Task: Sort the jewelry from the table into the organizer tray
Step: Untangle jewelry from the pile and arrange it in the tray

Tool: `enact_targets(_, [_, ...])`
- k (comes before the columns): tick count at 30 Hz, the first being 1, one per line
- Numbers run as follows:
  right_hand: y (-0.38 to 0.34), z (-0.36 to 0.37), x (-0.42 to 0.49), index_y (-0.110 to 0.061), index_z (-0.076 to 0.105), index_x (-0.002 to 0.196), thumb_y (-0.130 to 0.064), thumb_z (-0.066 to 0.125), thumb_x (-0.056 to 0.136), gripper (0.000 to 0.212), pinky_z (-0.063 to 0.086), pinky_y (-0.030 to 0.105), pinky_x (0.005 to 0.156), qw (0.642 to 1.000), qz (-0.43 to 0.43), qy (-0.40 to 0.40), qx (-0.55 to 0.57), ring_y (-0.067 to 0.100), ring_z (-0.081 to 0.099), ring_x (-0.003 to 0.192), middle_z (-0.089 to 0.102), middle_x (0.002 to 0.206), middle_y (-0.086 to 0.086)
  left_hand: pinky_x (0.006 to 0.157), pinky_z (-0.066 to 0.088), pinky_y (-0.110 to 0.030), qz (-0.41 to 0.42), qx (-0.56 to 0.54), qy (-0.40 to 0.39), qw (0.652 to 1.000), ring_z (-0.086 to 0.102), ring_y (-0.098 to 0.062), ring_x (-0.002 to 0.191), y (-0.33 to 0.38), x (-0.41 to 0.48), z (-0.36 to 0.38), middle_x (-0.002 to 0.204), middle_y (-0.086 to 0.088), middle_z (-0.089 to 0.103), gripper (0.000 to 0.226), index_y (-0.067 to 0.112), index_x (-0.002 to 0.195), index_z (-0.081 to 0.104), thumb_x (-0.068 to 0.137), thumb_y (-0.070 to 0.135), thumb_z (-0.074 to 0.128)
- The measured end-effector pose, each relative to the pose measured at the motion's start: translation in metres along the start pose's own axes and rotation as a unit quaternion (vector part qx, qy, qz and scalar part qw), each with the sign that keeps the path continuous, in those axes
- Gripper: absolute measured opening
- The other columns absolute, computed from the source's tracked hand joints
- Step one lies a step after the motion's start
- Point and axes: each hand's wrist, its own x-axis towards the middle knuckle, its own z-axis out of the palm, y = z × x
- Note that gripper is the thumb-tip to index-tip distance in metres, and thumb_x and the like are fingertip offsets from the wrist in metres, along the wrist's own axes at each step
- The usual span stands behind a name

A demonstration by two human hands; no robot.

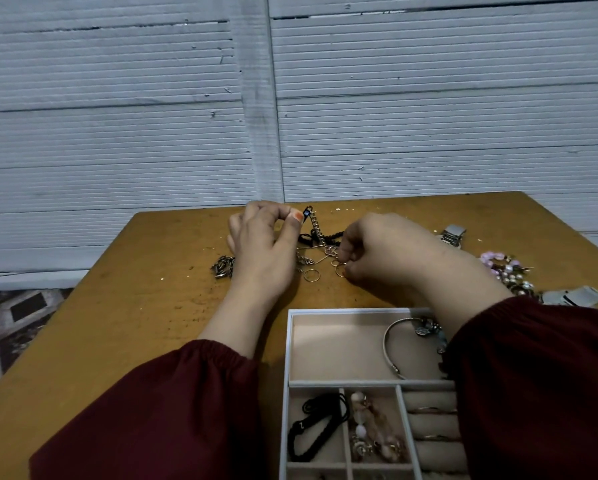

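My left hand (261,244) pinches the top end of a silver chain (315,227) and holds it up above a tangle of jewelry (320,249) at the far middle of the table. My right hand (377,251) reaches into the same tangle and pinches a small gold ring (340,270). Another gold ring (311,275) lies loose beside it. The organizer tray (288,358) sits near me on the right. A silver bangle (392,344) lies in its large compartment, a black cord bracelet (316,427) and a beaded piece (370,424) in the smaller ones, and rings in the ring rolls (429,410).
A dark metal piece (223,266) lies left of my left hand. At the right are a silver watch band (453,233), a pink bead and pearl pile (507,270) and small clear bags (574,296). The wooden table (134,306) stands against a grey wall.
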Motion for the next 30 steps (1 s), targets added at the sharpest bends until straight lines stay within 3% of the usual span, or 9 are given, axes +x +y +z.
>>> enact_targets(3, [-0.001, -0.001, -0.001, -0.029, 0.067, 0.083, -0.024, 0.071, 0.072, 0.013, 0.052, 0.03, 0.08, 1.0, 0.0, 0.002, -0.003, 0.016, 0.06, 0.087, 0.066, 0.085, -0.009, 0.097, 0.027, -0.031, 0.0, -0.024, 0.014, 1.0, 0.036, -0.015, 0.109, 0.0, 0.001, 0.0, 0.103, 0.005, 0.052, 0.007, 0.029, 0.088, 0.058, 0.094, 0.028, 0.056])
enact_targets(8, [-0.003, 0.001, 0.0, -0.03, 0.06, 0.078, -0.014, 0.066, 0.071, 0.018, 0.053, 0.032, 0.078, 1.0, -0.017, 0.007, 0.02, 0.017, 0.061, 0.084, 0.066, 0.082, -0.007, 0.1, 0.032, -0.04, 0.011, -0.043, 0.033, 0.998, 0.036, -0.015, 0.107, -0.002, 0.001, -0.001, 0.102, 0.002, 0.054, 0.008, 0.028, 0.087, 0.059, 0.094, 0.026, 0.057])
enact_targets(16, [0.001, -0.003, 0.001, -0.026, 0.064, 0.07, -0.017, 0.08, 0.069, 0.019, 0.051, 0.027, 0.074, 0.998, -0.019, -0.002, 0.064, 0.01, 0.061, 0.076, 0.065, 0.069, -0.011, 0.1, 0.032, -0.041, 0.014, -0.044, 0.023, 0.999, 0.036, -0.012, 0.105, 0.002, 0.0, -0.001, 0.103, 0.004, 0.054, 0.008, 0.028, 0.086, 0.059, 0.093, 0.029, 0.056])
enact_targets(21, [0.004, -0.01, -0.003, -0.022, 0.064, 0.071, -0.012, 0.08, 0.071, 0.018, 0.038, 0.013, 0.052, 0.992, -0.017, 0.027, 0.121, 0.001, 0.054, 0.06, 0.061, 0.066, -0.01, 0.1, 0.034, -0.046, 0.02, -0.061, 0.01, 0.998, 0.039, -0.015, 0.106, 0.011, -0.005, -0.004, 0.096, 0.011, 0.053, 0.012, 0.03, 0.086, 0.057, 0.088, 0.04, 0.051])
enact_targets(23, [0.006, -0.015, -0.005, -0.02, 0.063, 0.07, -0.009, 0.08, 0.072, 0.02, 0.037, 0.008, 0.049, 0.985, -0.016, 0.036, 0.166, 0.002, 0.051, 0.054, 0.058, 0.062, -0.008, 0.094, 0.04, -0.053, 0.03, -0.079, -0.002, 0.996, 0.048, -0.023, 0.103, 0.016, -0.006, -0.006, 0.088, 0.015, 0.055, 0.017, 0.034, 0.083, 0.055, 0.085, 0.048, 0.046])
enact_targets(26, [0.008, -0.018, -0.011, -0.019, 0.063, 0.067, -0.006, 0.08, 0.071, 0.021, 0.049, 0.023, 0.059, 0.974, -0.006, 0.043, 0.224, 0.009, 0.054, 0.053, 0.059, 0.058, -0.005, 0.088, 0.043, -0.061, 0.042, -0.095, -0.021, 0.994, 0.056, -0.034, 0.095, 0.018, -0.005, -0.007, 0.081, 0.011, 0.06, 0.023, 0.037, 0.077, 0.055, 0.08, 0.057, 0.043])
enact_targets(30, [0.008, -0.021, -0.024, -0.015, 0.065, 0.068, -0.001, 0.076, 0.074, 0.019, 0.055, 0.034, 0.065, 0.959, -0.005, 0.054, 0.277, 0.015, 0.059, 0.051, 0.058, 0.054, -0.003, 0.089, 0.046, -0.054, 0.031, -0.101, -0.035, 0.994, 0.058, -0.032, 0.096, 0.023, -0.006, -0.013, 0.077, 0.012, 0.061, 0.02, 0.043, 0.075, 0.058, 0.077, 0.059, 0.045])
